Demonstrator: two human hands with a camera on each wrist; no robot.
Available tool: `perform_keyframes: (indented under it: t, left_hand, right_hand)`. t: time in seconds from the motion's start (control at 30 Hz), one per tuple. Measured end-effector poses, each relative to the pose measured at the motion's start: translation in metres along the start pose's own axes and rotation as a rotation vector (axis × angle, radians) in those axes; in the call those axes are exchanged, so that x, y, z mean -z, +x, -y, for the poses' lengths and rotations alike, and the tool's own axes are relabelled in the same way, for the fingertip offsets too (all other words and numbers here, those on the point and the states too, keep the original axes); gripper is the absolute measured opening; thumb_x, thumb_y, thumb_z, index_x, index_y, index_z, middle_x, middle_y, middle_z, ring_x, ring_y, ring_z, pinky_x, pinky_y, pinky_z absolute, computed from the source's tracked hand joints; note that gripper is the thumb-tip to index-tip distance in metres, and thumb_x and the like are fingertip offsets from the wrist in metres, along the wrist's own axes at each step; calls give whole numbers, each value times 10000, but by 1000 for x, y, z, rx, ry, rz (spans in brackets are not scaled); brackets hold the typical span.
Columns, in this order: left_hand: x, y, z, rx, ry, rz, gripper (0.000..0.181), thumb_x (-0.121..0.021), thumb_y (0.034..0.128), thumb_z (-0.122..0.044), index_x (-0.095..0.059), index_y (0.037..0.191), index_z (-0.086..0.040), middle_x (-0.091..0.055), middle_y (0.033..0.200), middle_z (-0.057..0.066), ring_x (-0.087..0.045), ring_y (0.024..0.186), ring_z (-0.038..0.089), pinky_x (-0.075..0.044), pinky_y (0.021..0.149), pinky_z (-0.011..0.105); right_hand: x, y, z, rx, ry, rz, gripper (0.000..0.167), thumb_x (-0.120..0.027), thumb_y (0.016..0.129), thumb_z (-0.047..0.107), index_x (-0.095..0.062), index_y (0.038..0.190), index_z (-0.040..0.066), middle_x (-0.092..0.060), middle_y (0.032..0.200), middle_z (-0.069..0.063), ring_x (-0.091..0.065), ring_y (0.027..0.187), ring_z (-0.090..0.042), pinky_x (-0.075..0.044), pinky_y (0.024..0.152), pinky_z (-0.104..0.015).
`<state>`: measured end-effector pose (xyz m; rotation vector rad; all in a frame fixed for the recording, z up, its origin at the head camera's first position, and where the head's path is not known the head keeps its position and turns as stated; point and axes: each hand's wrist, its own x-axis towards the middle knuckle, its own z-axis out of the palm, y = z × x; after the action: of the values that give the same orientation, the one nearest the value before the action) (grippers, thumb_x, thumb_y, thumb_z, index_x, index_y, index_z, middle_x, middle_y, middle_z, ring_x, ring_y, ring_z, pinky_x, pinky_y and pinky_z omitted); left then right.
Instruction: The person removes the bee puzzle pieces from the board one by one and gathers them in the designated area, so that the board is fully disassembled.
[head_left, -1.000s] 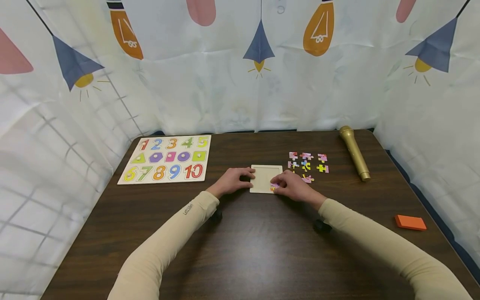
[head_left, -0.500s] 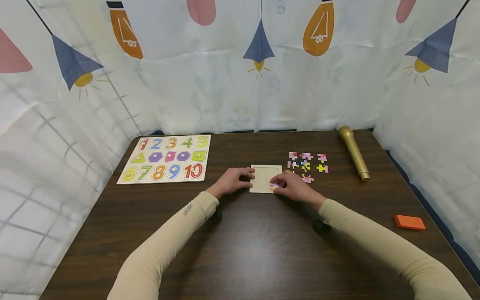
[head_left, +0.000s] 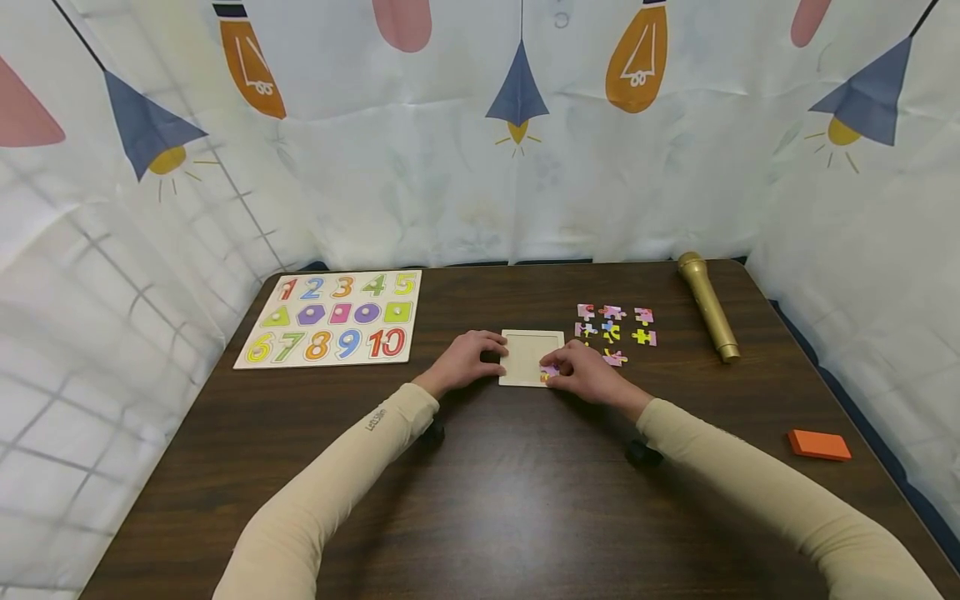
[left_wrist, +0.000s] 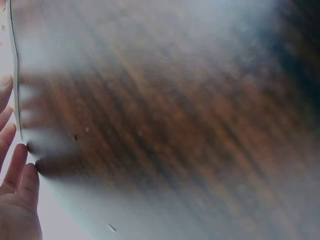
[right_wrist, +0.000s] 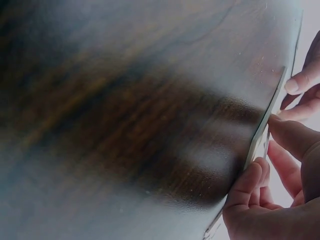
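A small pale wooden puzzle tray point(head_left: 525, 354) lies on the dark table. My left hand point(head_left: 468, 358) is at its left edge, thumb and fingers spread loosely; in the left wrist view, fingers point(left_wrist: 29, 182) reach down to the tabletop by the edge. At the tray's lower right corner my right hand point(head_left: 588, 372) pinches a pink and yellow jigsaw piece point(head_left: 546, 376), partly covered by the fingers. The right wrist view shows that hand's thumb point(right_wrist: 295, 135) at the tray's near edge. Several more jigsaw pieces point(head_left: 612, 313) lie right of the tray, one partly behind the right hand.
A board of numbers and shapes point(head_left: 330, 321) lies at the back left of the table point(head_left: 495, 500). At the back right is a gold microphone-shaped object point(head_left: 708, 308). An orange block point(head_left: 820, 445) sits near the right edge. A patterned curtain point(head_left: 420, 183) surrounds the table.
My left hand's fingers have shifted slightly up and left at the tray's edge. The right hand stays at the lower right corner with the jigsaw piece.
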<state>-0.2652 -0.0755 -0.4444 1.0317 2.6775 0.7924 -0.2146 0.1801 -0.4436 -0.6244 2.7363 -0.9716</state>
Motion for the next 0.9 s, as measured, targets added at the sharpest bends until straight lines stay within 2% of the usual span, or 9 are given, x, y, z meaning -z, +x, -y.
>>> perform_keyframes:
  t: [0.33,0.67,0.9]
  left_hand:
    - [-2,0,2,10,-14,-3,332,-753,871,-211,-712,1156,-46,-605,1325,90,-523,1258,271,-376,1085,433]
    - [-3,0,2,16,-12,-13,327,-752,872,-212,-711,1155,-53,-603,1332,83,-518,1267,269,-369,1090,430]
    - [-5,-1,4,8,-14,-30,319,-751,872,-204,-713,1151,-53,-610,1324,83,-526,1258,267,-375,1087,427]
  right_hand:
    - [1,0,-3,9,-14,2,296,-745,878,206,-719,1142,75,-576,957,-40,-522,799,-152,-451,688,-292]
    - [8,-4,-3,-10,-6,-12,291,-732,891,210,-722,1159,99,-607,996,-34,-529,825,-176,-470,718,-309]
    - [22,-14,-12,3,-1,-83,283,-724,897,211,-723,1155,98,-657,998,-22,-570,836,-171,-495,728,-331]
